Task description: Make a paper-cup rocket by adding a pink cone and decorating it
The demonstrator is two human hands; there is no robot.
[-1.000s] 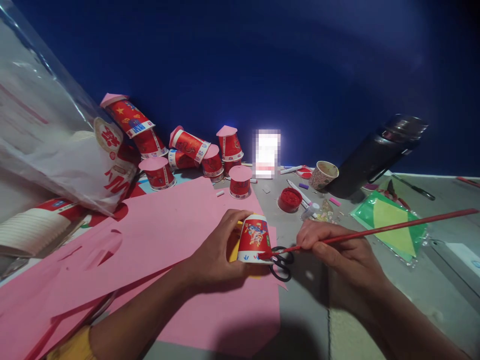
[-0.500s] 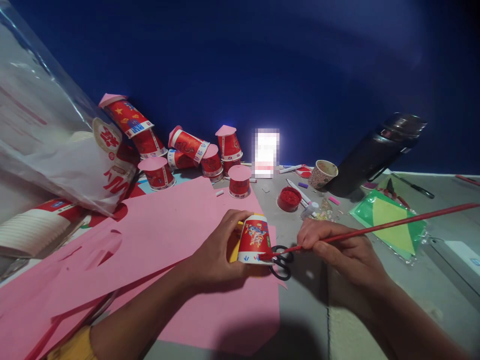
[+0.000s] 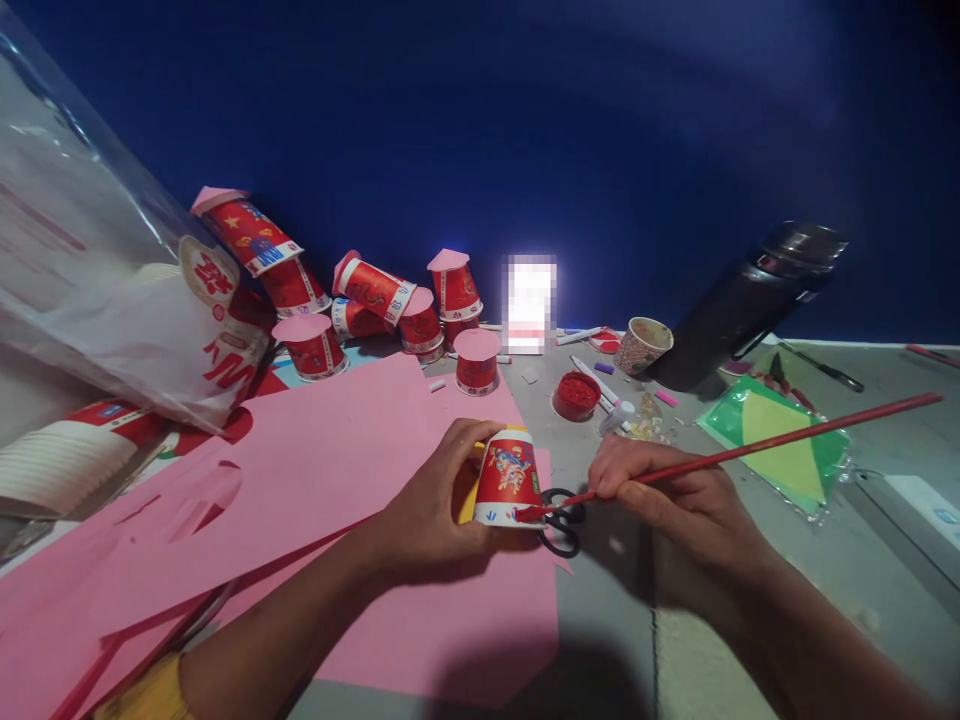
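My left hand grips an upside-down red paper cup from its left side, thumb near the white rim and fingers over the top. Between finger and thumb of my right hand is a long red paintbrush. Its red tip touches the white band low on the cup. Black scissors lie just behind and right of the cup, partly covered. Under the left hand and cup spread sheets of pink paper. An open pot of red paint stands beyond the right hand.
Several red cups with pink paper tops stand or lean at the back. A plastic bag is at left, above stacked paper cups. A black flask, small patterned cup and green packet are at right.
The brush tip has shifted slightly left along the cup's white band, with my right hand moving a little left. My left hand still holds the cup in nearly the same place.
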